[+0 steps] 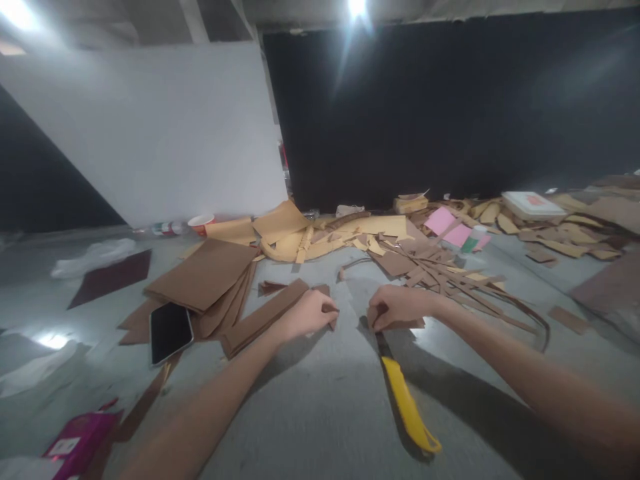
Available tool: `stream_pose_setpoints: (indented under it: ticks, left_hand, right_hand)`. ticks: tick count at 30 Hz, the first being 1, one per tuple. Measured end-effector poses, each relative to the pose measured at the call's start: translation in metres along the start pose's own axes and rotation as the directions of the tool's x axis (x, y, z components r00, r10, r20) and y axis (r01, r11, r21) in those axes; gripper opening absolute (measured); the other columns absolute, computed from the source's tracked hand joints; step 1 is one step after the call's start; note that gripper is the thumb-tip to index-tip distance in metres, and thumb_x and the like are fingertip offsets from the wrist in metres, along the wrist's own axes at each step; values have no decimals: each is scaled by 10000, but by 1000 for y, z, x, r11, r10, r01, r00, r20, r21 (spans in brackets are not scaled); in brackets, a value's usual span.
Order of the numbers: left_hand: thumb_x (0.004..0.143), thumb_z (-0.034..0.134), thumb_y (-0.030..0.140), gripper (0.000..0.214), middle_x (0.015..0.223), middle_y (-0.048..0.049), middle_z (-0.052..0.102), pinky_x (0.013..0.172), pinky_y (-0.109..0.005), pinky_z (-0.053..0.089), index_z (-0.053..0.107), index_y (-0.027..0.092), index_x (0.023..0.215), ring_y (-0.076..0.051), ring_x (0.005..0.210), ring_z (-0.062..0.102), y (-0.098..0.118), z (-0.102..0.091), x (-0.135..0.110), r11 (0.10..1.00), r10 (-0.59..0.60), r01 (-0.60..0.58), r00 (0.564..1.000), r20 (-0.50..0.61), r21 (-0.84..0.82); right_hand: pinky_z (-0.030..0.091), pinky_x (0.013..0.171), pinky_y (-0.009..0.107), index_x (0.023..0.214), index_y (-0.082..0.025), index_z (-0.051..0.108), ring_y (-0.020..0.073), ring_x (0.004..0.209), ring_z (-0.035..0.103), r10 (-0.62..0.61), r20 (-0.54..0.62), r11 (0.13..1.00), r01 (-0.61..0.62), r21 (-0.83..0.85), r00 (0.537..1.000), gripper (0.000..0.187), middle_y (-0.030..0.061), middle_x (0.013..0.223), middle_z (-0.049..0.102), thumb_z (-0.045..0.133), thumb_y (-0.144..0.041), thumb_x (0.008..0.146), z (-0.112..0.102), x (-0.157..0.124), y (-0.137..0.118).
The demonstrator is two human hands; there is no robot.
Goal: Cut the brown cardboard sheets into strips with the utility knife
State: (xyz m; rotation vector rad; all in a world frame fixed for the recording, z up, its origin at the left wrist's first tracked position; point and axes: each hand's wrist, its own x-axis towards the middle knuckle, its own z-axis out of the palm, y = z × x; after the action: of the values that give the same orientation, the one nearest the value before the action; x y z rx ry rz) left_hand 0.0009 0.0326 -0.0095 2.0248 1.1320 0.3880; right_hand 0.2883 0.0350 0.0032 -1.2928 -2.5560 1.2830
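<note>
Near the middle of the table, my left hand is closed, its fingertips pinching a small brown piece of sheet. A stack of long brown strips lies beside that hand and wrist. To the right, my right hand is also closed, its thumb and fingers pressed together on a brown strip that shows under the palm. A yellow utility knife lies just below the right hand, its dark blade end pointing up toward the fingers. The palms hide much of both held pieces.
Brown sheets are piled at left with a phone against them. Narrow offcuts tangle beyond my right hand. Yellow scraps, a paper cup and a white box line the back. A magenta packet sits lower left.
</note>
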Motion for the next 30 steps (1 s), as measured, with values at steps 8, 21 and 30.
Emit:
stream_pose_setpoints:
  ticks: [8,21,30]
  left_hand:
    - [1046,642,385,272,1000,-86,829,916,-355,529,850,209,1042,-254,982,732,14,24,0,973,228,-226,938,-261,38]
    - [933,685,427,340,701,-59,758,663,-293,473,778,168,734,-184,643,651,3,45,2,938,20,-120,955,-295,-324]
    - [859,742,533,385,732,-79,771,652,-298,481,772,163,758,-194,653,664,-4,47,7,883,-56,-94,951,-303,-460]
  right_hand:
    - [470,703,266,871,-211,832,195,817,721,-28,-69,999,31,42,997,134,27,860,819,801,-327,811,-3,0,-26]
    - [364,620,280,877,-216,748,166,684,598,11,-247,996,-33,-85,969,181,6,746,718,709,-393,883,-12,-2,-14]
    - [499,705,311,1017,-199,790,213,817,717,55,-489,962,85,261,870,456,63,907,806,758,-639,906,-6,-13,34]
